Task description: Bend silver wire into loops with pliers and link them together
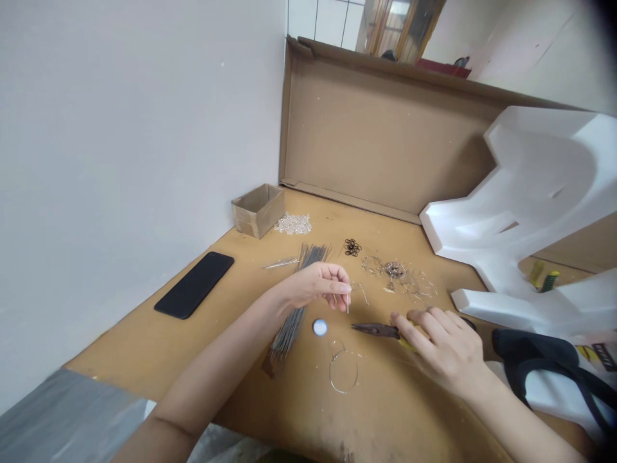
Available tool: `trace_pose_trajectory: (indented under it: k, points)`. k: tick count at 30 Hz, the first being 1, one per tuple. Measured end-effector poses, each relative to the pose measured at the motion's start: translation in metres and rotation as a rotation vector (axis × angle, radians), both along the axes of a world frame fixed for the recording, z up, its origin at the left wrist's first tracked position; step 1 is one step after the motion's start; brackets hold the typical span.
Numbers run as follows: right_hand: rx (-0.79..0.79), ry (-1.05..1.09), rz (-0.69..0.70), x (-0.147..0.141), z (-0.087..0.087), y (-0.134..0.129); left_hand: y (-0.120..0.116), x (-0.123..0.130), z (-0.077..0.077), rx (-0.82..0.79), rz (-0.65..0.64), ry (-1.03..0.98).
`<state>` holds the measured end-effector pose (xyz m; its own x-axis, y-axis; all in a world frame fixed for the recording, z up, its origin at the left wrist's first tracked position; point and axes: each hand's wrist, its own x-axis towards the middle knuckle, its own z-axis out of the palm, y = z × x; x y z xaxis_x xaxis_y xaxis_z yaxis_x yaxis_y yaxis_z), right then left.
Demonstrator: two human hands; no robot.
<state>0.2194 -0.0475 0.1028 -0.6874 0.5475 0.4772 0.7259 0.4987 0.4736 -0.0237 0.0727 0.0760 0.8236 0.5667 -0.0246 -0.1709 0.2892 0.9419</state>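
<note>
While the left hand [321, 286] pinches a pin [348, 303] between its fingertips, the pin stands upright, long axis vertical and tip down, above the desk [120, 360], just left of the pliers [375, 330]. The right hand [443, 341] curls closed around the yellow grip of the pliers, which lie nearly level, nose pointing left. A wire bundle [289, 331] lies beside the left wrist, and a wire loop [344, 373] lies near the pliers.
</note>
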Motion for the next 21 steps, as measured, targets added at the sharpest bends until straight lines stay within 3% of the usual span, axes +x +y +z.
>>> trace_pose_trajectory:
  k: [6,12,21]
  points:
    - [-0.034,0.212,-0.083,0.003,-0.005,0.004,0.0,-0.002,0.002,0.053,-0.002,0.025]
    - [0.044,0.042,-0.017,0.0,-0.002,-0.001,-0.002,0.001,0.001,0.005,-0.031,0.041]
    - [0.085,-0.015,0.011,-0.008,0.007,0.004,-0.004,0.001,0.003,-0.01,-0.039,0.042]
